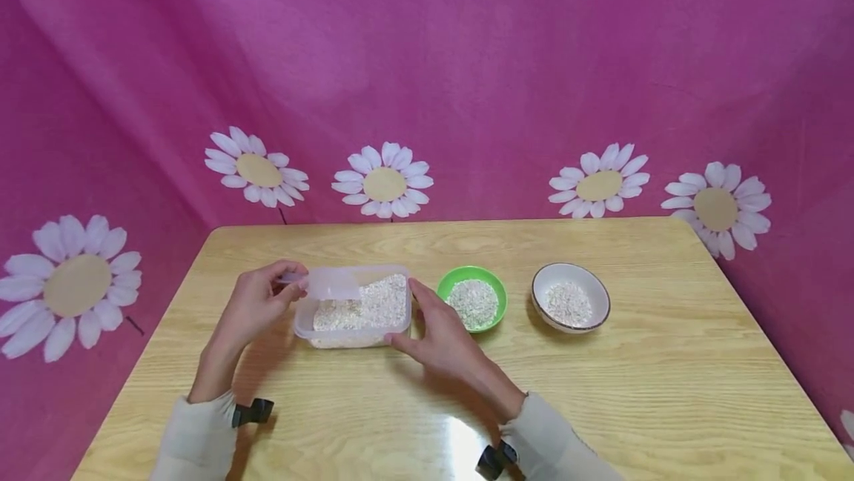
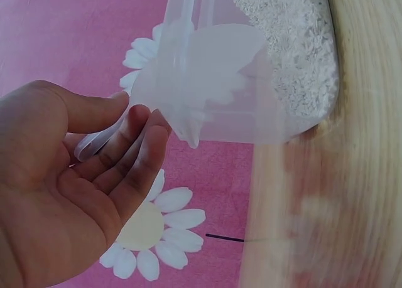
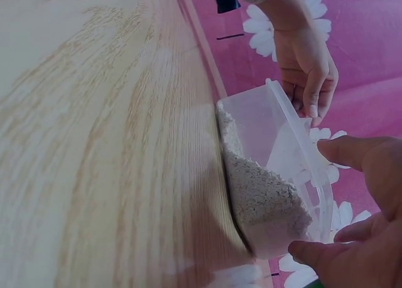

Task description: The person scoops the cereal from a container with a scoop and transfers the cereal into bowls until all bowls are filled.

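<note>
In the head view my left hand (image 1: 256,303) pinches the handle of a translucent plastic scoop (image 1: 333,284) between thumb and fingers. The scoop's flat blade overlaps the left part of a clear rectangular plastic container (image 1: 353,336). Pale oat-like flakes (image 1: 383,299) fill the container, heaped higher toward its right end. My right hand (image 1: 443,336) holds that right end, thumb at the front corner and fingers at the back one. From the left wrist, the scoop's handle (image 2: 100,140) shows against the palm. The right wrist view has the flakes (image 3: 264,197) sloping inside the container wall.
Right of the container stands a green bowl (image 1: 502,310) with pale flakes in it. Farther right is a white bowl (image 1: 596,296) with a dark rim, also holding flakes. A pink curtain (image 1: 467,81) with printed daisies hangs behind the wooden table (image 1: 667,377).
</note>
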`<state>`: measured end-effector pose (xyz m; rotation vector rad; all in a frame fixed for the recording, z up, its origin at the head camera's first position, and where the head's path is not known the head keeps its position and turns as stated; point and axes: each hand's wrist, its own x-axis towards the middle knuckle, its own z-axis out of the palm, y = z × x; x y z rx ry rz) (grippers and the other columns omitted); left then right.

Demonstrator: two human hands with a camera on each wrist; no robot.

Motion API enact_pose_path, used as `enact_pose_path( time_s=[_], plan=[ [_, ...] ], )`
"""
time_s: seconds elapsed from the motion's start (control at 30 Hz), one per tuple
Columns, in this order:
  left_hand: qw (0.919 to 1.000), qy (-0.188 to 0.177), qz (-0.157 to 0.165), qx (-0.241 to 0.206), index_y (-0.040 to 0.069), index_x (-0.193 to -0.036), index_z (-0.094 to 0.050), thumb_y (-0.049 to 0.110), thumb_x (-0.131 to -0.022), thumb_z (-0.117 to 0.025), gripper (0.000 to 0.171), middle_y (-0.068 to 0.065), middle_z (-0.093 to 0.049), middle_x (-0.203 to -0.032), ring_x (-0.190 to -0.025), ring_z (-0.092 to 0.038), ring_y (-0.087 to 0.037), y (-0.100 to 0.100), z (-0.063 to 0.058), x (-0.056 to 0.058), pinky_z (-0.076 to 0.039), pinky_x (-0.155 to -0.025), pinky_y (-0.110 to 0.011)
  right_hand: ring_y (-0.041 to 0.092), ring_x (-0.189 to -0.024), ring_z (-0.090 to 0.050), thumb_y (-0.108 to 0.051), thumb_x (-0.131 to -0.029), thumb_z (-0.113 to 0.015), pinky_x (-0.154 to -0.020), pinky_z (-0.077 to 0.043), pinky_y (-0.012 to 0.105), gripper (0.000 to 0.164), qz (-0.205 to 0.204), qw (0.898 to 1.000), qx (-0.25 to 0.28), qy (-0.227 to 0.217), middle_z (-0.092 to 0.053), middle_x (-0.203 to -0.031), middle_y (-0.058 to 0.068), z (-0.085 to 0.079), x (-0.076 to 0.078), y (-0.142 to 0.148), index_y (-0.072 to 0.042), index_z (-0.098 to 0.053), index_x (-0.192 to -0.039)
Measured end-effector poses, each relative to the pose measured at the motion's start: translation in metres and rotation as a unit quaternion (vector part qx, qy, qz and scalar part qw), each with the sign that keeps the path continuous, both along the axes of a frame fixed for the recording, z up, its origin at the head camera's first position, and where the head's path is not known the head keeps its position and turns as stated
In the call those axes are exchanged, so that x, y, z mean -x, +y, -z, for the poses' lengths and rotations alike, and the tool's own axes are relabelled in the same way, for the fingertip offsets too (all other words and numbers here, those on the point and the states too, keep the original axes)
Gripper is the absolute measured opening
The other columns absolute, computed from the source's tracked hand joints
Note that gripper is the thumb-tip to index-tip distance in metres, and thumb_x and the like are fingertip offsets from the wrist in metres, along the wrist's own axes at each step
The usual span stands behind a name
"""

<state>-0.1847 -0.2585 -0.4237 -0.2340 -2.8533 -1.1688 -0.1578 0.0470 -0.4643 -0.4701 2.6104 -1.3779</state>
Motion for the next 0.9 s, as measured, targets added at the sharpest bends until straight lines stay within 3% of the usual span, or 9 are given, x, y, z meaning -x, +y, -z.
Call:
enact_pose_path(
  time_s=[0.27,0.53,0.77,0.9],
  plan=[
    [0.9995,0.027,-0.004,0.015,-0.002,-0.117,-0.072,0.002,-0.101,-0.07,0.016,-0.018,-0.079,-0.101,-0.087,-0.076,-0.029,-0.002,-0.004,0.001,-0.054,-0.066,-0.02,0.032,-0.16,-0.038,-0.03,-0.094,-0.084,-0.13,-0.033,0.047,0.097,-0.013,1.0,0.025,0.006,-0.038,-0.172,0.018,-0.001,0.005,-0.002,0.001,-0.029,-0.167],
    [0.9979,0.031,0.034,0.045,-0.003,-0.113,-0.074,0.001,-0.099,-0.072,0.014,-0.011,-0.076,-0.094,-0.077,-0.062,-0.018,0.009,-0.001,-0.001,-0.05,-0.062,-0.022,0.027,-0.16,-0.038,-0.027,-0.097,-0.082,-0.128,-0.035,0.044,0.096,-0.012,0.999,0.049,-0.013,-0.037,-0.173,0.016,0.004,0.004,-0.003,-0.001,-0.025,-0.169],
    [0.9983,-0.019,0.054,0.004,-0.004,-0.116,-0.073,0.003,-0.102,-0.07,0.016,-0.009,-0.075,-0.091,-0.079,-0.067,-0.021,0.026,0.01,0.002,-0.053,-0.065,-0.021,0.027,-0.159,-0.038,-0.023,-0.1,-0.079,-0.126,-0.036,0.04,0.094,-0.011,0.995,0.084,-0.047,-0.032,-0.174,0.016,0.009,0.001,-0.005,-0.002,-0.02,-0.17],
    [0.998,-0.022,0.059,-0.007,-0.002,-0.115,-0.073,0.006,-0.104,-0.069,0.015,-0.008,-0.074,-0.09,-0.076,-0.063,-0.015,0.038,0.018,0.009,-0.049,-0.064,-0.022,0.026,-0.158,-0.04,-0.021,-0.101,-0.078,-0.124,-0.038,0.038,0.092,-0.011,0.995,0.09,-0.045,-0.034,-0.174,0.016,0.008,0.002,-0.005,-0.003,-0.02,-0.17]
  ],
)
